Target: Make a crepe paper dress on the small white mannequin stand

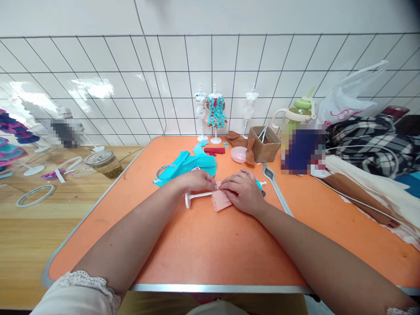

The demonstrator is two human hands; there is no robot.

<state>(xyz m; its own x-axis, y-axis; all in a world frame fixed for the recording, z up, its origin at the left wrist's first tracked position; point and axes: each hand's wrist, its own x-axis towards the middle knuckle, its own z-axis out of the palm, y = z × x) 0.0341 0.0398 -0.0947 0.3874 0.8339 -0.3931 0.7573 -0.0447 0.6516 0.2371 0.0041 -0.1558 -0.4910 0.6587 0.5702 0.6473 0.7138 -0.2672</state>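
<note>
- Head view, step in hand: judging by the hands' position, pale pink fringed fabric [222, 202] is being arranged or fastened on a miniature dress form [201, 195] that lies on its side.
- Left hand [197, 180]: thumb and forefinger brought together at the fabric's upper left edge, apparently pinching it; any thread or pin between them is too small to make out.
- Right hand [244, 191]: bent over the fabric, fingers close together, their tips just beside the left fingertips. The thumb is hidden, so whether this hand pinches or only presses cannot be told.
- Position of the work: the fabric lies below the meeting fingertips, its lower part spread toward the wearer on the orange tabletop [216, 253]. The form's round white base [188, 200] is just below the left hand; its white neck tip [264, 183] shows beyond the right. The torso between is largely covered.
- Demand of the next move: probably a steady right hand on fabric and form, with fine fingertip control from the left; slack there could let the fabric slip or the form roll.
- Surroundings: turquoise cloth [200, 163] lies behind the left hand.
</note>
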